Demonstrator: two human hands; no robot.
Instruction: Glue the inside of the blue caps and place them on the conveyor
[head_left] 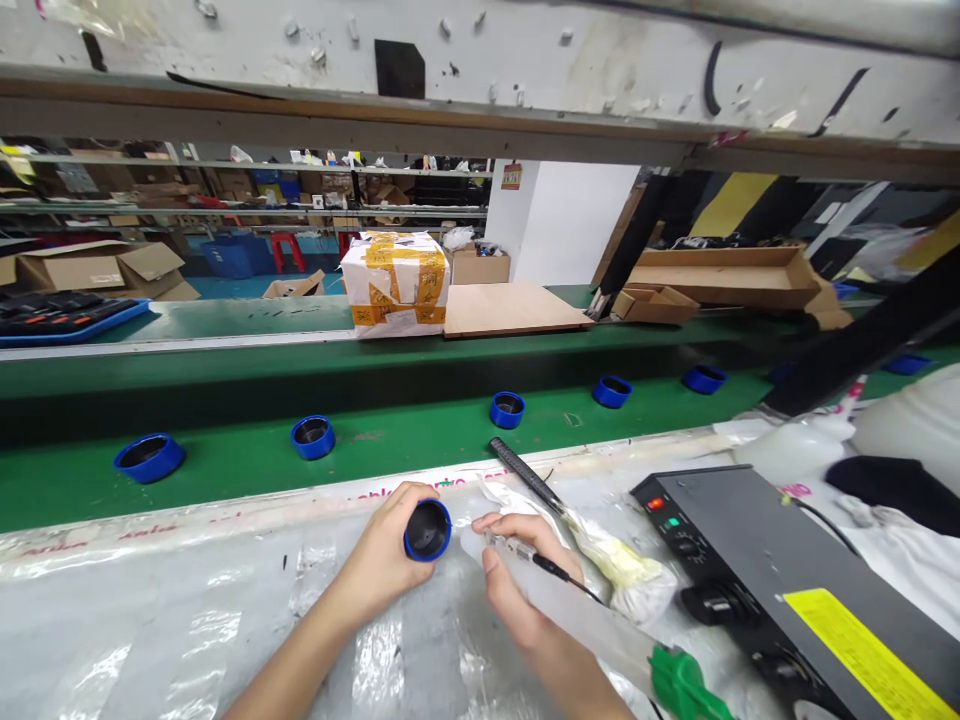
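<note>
My left hand (pixel 394 550) is closed around a round blue cap (pixel 427 530) with a black inside, tilted so that its hollow faces me. In my right hand (pixel 529 590) is a translucent dispensing syringe (pixel 581 615), with a green fitting (pixel 682 685) at its rear end and a small clear switch on a black cable under my fingers. Its front end points left, close to the cap's rim; whether the two touch I cannot tell. Just behind my right hand lies a black-handled tool (pixel 525 475) with its other end wrapped in yellowed white material.
Several similar blue caps, one of them (pixel 508 409) straight ahead, sit on the green conveyor belt (pixel 405 420). A dark control box (pixel 795 580) with lit indicators stands at right, near white bottles (pixel 802 440). Beyond the belt are a taped carton (pixel 395 285) and a slanting black post (pixel 862 335).
</note>
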